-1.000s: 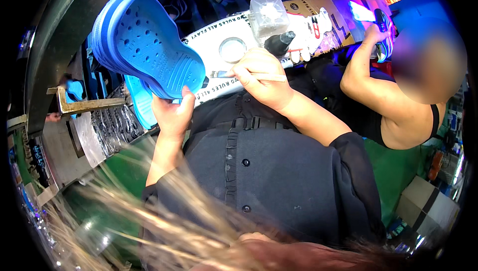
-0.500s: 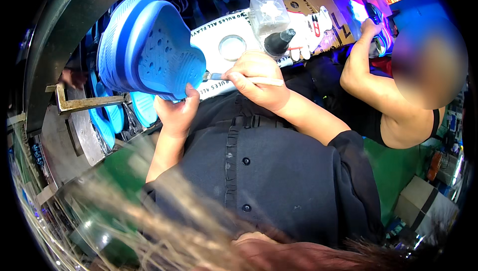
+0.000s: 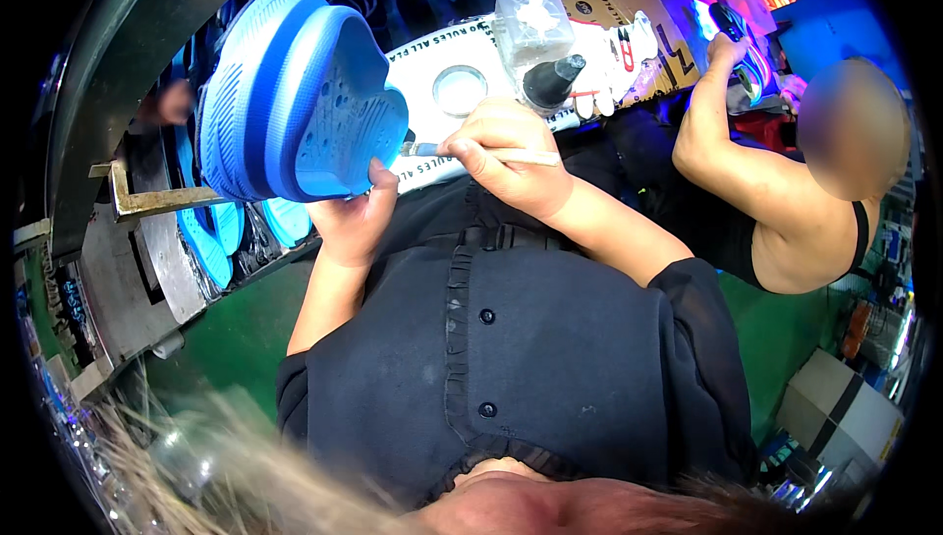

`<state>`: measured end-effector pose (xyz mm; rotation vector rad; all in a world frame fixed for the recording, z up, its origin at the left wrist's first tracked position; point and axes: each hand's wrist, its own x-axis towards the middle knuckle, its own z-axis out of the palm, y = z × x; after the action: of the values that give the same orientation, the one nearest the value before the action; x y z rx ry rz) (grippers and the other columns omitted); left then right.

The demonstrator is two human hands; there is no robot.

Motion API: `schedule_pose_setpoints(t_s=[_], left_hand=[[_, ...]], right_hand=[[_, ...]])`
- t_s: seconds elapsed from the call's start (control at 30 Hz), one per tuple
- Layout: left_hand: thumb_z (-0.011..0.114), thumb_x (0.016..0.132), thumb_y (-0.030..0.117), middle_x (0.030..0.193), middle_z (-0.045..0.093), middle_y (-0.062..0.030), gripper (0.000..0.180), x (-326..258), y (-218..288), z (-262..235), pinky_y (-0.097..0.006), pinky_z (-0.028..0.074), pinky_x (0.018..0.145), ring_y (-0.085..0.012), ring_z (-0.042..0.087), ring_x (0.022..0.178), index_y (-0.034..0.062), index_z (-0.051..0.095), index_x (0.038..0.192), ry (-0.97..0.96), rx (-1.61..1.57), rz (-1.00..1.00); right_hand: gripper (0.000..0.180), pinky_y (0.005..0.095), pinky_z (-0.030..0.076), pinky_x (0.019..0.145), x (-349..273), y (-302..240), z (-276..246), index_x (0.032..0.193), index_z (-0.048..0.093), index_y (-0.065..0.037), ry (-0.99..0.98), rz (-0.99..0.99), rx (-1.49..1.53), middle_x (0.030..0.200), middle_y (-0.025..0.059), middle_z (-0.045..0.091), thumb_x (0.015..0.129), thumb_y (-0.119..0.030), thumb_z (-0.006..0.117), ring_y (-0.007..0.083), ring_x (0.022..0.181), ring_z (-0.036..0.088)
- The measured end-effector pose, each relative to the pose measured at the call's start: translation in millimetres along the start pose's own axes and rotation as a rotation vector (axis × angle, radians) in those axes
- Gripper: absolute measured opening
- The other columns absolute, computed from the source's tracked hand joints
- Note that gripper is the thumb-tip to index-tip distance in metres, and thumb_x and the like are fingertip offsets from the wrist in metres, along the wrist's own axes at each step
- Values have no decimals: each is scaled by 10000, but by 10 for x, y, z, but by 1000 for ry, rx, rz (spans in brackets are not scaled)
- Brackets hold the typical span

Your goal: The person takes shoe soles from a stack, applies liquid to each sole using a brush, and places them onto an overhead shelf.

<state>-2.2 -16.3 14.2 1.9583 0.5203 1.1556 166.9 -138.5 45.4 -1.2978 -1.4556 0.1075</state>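
Observation:
My left hand holds a thick blue shoe sole from below, thumb over its near rim and the other fingers hidden behind it. The sole is tilted, showing its ribbed side wall and a hollow inside with small holes. In my right hand is a slim brush with a pale handle, pinched between thumb and fingers. Its bristle end meets or nearly meets the sole's right edge; I cannot tell whether they touch. Just beyond my right hand, a small round dish rests on a white printed board.
A clear plastic box and a black cone-topped bottle stand beyond my right hand. Red-handled snips lie beside them. More blue soles lie at left, near a metal bracket. At right, a co-worker handles a shoe.
The blue sole has turned in my left hand, so more of its side wall and less of its inside shows. My right hand and brush have hardly moved.

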Motion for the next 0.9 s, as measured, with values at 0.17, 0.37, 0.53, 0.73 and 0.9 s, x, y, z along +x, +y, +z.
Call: schedule_pose_setpoints(t_s=[0.17,0.37,0.53,0.73,0.9], left_hand=[[607,654,-28,881,601,-125,314,-4,-16,4,-300,466,717,-206,598,786,-21,528,957,51,30,-34],[617,656,-21,811,601,-106,283,38,-1,39,-285,467,666,-199,598,704,-3,527,924,79,47,16],[609,664,-25,828,599,-101,287,61,-11,20,-278,464,685,-179,594,730,-4,521,937,54,30,-10],[610,705,-18,959,577,-111,358,257,249,-79,-287,447,774,-180,580,836,-10,480,1038,33,-108,-135],[618,736,50,1114,501,-174,611,504,528,-366,-296,509,657,-199,580,871,-42,288,1241,-116,-521,-384]], right_hand=[[160,309,400,577,-37,3,-32,680,637,-35,-22,21,-13,645,63,609,793,-122,565,211,581,551],[159,307,418,569,14,18,15,667,632,-27,64,-5,-30,644,64,609,789,-104,564,219,586,560],[140,306,425,585,-49,68,-22,682,635,-29,51,47,-46,644,59,607,782,-104,571,223,583,554],[220,252,433,584,-193,110,-242,745,613,26,262,237,175,667,77,587,868,-113,494,149,630,561],[201,230,445,604,-381,257,-330,814,579,37,299,470,268,748,67,597,892,-112,470,112,650,558]])
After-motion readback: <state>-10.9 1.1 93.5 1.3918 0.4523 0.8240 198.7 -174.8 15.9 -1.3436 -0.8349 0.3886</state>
